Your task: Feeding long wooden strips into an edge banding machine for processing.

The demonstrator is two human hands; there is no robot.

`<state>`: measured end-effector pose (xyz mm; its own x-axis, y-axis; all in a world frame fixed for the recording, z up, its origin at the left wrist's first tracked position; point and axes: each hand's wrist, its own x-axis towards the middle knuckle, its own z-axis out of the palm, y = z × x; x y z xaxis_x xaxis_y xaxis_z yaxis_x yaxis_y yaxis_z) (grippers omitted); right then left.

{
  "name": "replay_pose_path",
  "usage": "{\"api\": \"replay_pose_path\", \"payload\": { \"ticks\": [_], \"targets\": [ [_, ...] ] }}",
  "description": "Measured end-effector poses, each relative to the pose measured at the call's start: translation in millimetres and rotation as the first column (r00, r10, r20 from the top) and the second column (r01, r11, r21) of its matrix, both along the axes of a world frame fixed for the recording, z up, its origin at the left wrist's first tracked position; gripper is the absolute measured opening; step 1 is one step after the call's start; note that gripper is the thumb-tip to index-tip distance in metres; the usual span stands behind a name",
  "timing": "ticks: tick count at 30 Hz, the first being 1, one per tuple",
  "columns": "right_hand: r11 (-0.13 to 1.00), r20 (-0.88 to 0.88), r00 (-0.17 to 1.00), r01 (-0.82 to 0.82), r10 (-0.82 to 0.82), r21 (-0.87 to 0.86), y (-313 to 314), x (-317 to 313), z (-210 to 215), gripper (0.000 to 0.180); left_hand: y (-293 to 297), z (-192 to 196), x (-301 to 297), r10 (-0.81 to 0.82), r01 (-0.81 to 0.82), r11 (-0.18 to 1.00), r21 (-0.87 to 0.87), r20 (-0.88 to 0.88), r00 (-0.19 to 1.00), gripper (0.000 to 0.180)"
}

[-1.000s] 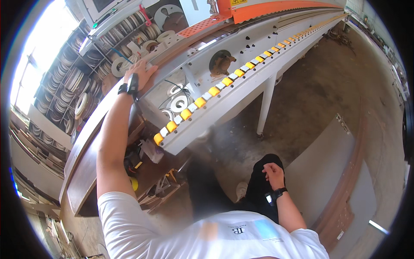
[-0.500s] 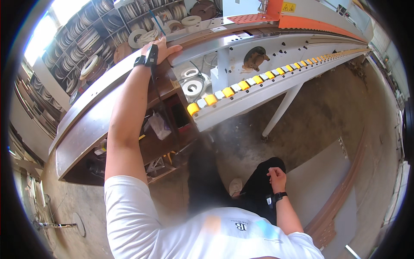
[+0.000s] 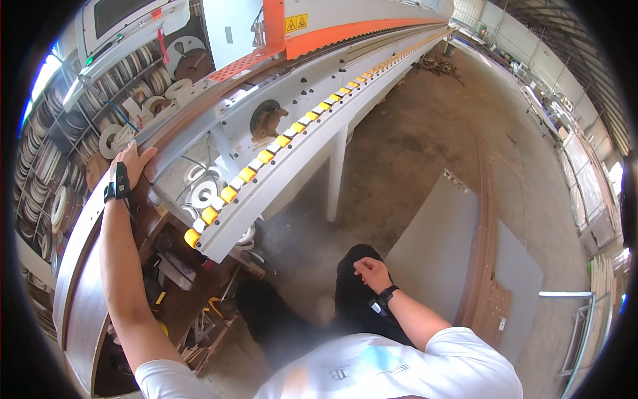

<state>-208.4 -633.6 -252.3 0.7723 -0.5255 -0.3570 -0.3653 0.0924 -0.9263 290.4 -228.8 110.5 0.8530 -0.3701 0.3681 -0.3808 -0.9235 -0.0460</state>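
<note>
1. Both hands are apart: the left hand (image 3: 131,163) lies palm down, fingers extended and thumb spread, on the far edge of a dark brown, wood-faced bench (image 3: 86,312), near where it meets a grey metal machine frame; it touches the bench and grips nothing that I can see.
2. Over by the person's thigh, the right hand (image 3: 372,272) hangs with its fingers loosely curled above black trousers (image 3: 359,256); from where I stand, I cannot tell whether anything sits inside it.
3. Each wrist wears a black strap with a small device.
4. Along the frame's near edge runs a grey metal rail (image 3: 232,229) set with yellow and white rollers (image 3: 282,141); its closest end stops beside the bench.
5. Behind that end, round white rolls (image 3: 204,203) lie within the frame.
6. Farther along, an orange toothed guard (image 3: 332,44) borders the machine's upper side.
7. Under the bench top, a shadowed shelf holds mixed clutter, too dim to sort out fairly.
8. On the floor to the person's right, a long brown board (image 3: 488,219) lies over a flat grey panel (image 3: 425,239).
</note>
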Motion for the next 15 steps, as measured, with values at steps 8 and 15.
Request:
{"api": "replay_pose_path", "payload": {
  "ticks": [8,15],
  "targets": [
    [0.999,-0.013,1.0,-0.019,0.018,-0.044,-0.8,0.9,2.9,0.02,1.1,3.6,-1.9,0.024,-0.023,0.999,0.023,-0.035,0.999,0.083],
    [0.998,-0.017,1.0,-0.008,0.007,-0.062,1.9,2.4,8.6,0.02,-1.8,5.6,-5.9,0.037,-0.036,0.999,0.004,-0.072,0.997,0.082]
  ]
}}
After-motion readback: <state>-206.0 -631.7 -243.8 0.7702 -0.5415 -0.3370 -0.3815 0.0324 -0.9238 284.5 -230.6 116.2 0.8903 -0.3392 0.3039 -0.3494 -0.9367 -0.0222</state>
